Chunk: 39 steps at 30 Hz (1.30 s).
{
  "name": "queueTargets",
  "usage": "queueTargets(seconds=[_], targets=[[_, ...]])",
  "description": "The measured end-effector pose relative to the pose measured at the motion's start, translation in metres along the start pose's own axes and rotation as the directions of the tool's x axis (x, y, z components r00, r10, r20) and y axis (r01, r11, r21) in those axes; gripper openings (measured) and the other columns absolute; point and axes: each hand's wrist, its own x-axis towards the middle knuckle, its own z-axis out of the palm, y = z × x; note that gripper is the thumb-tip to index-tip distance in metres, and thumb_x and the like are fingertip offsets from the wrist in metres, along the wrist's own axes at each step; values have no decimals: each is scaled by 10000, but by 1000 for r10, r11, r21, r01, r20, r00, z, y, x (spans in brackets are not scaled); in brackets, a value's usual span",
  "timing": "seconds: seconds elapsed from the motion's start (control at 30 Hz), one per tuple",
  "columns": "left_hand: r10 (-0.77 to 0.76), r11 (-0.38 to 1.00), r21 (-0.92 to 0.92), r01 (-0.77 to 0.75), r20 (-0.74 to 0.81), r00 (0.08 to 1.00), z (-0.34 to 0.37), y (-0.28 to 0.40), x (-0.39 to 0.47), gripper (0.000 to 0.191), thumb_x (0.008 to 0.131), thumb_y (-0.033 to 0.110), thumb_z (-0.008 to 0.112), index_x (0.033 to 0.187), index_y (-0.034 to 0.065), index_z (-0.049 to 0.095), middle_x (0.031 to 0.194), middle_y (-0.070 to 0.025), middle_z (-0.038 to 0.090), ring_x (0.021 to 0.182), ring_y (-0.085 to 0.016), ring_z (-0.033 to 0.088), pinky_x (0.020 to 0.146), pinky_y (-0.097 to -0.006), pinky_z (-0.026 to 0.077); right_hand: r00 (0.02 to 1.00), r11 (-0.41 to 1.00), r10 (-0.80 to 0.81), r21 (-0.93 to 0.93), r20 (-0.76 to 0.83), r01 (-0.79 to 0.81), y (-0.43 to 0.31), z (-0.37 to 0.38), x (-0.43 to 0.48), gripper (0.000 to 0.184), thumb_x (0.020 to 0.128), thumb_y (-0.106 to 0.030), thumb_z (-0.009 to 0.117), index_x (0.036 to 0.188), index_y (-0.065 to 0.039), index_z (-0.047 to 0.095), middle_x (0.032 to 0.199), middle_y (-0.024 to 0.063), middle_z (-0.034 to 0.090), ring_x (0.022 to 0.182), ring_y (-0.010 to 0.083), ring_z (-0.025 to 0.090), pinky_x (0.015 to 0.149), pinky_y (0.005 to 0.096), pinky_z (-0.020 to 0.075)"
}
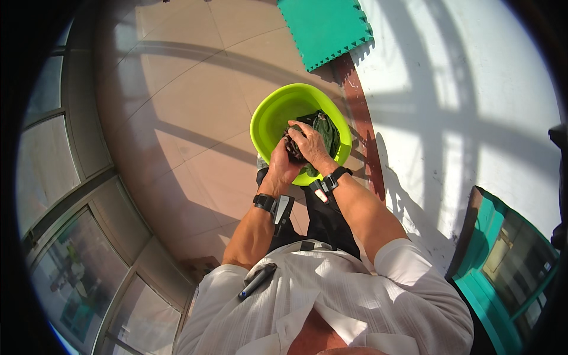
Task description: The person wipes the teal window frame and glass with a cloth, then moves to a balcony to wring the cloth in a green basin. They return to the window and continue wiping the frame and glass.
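Note:
Both hands are together over a lime-green plastic basin point(271, 106). My left hand point(285, 162) cups a bunched dark patterned cloth point(293, 148) from the left and below. From above and the right, my right hand point(310, 144) presses on the same cloth with bent fingers. A dark green garment point(327, 128) lies crumpled against the basin's right inner side, beside my right hand. Whether the two cloths are joined is hidden by my hands. Each wrist wears a black strap with a small device.
Beige floor tiles point(195, 97) stretch ahead and left. A green interlocking foam mat point(328, 31) leans by the white wall point(443, 111), above a dark red baseboard point(361, 128). Metal-framed glass panels point(84, 266) stand left; a teal-framed window point(492, 266) is at the right.

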Motion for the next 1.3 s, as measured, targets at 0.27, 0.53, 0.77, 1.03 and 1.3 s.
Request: queueTargets(seconds=[0.27, 0.53, 0.77, 1.03, 1.3], targets=[[-11, 1000, 5, 11, -13, 1000, 1, 18, 2, 434, 1072, 512, 474, 1299, 154, 569, 1106, -35, 641, 991, -227, 653, 892, -433, 572, 989, 981, 130, 151, -67, -118, -22, 19, -39, 472, 902, -289, 705, 1295, -35, 646, 1361, 167, 623, 1276, 370, 580, 1064, 435, 488], [-44, 989, -143, 40, -29, 999, 16, 3, -5, 372, 1076, 414, 454, 1235, 126, 627, 1160, -81, 679, 1085, -270, 664, 962, -442, 552, 1000, 995, 11, -98, 29, -8, -3, 7, -13, 404, 956, -275, 659, 1268, -19, 679, 1311, 212, 648, 1296, 397, 571, 1105, 452, 463], [-19, 996, -83, 14, -53, 998, -5, -4, 17, 370, 1075, 428, 452, 1225, 139, 628, 1141, -66, 678, 1067, -259, 659, 937, -436, 555, 989, 994, -54, -106, -136, 40, -1, 16, -16, 337, 932, -252, 655, 1162, -12, 712, 1250, 213, 680, 1255, 410, 589, 1085, 473, 470], [41, 999, 35, -40, -40, 998, -36, -13, 35, 369, 1075, 444, 450, 1214, 153, 630, 1119, -49, 676, 1048, -247, 654, 908, -429, 558, 987, 999, 5, -50, -163, -13, -2, 22, -19, 212, 929, -160, 626, 1049, -6, 708, 1166, 210, 712, 1058, 392, 687, 932, 438, 563], [136, 948, 293, -122, -25, 990, -46, -13, 46, 346, 1075, 423, 458, 1187, 152, 640, 1084, -36, 680, 1014, -237, 657, 864, -416, 557, 982, 998, 5, -65, -191, -17, -8, 21, -17, 168, 924, -125, 621, 1019, -8, 697, 1109, 197, 720, 1023, 390, 693, 906, 441, 568]])
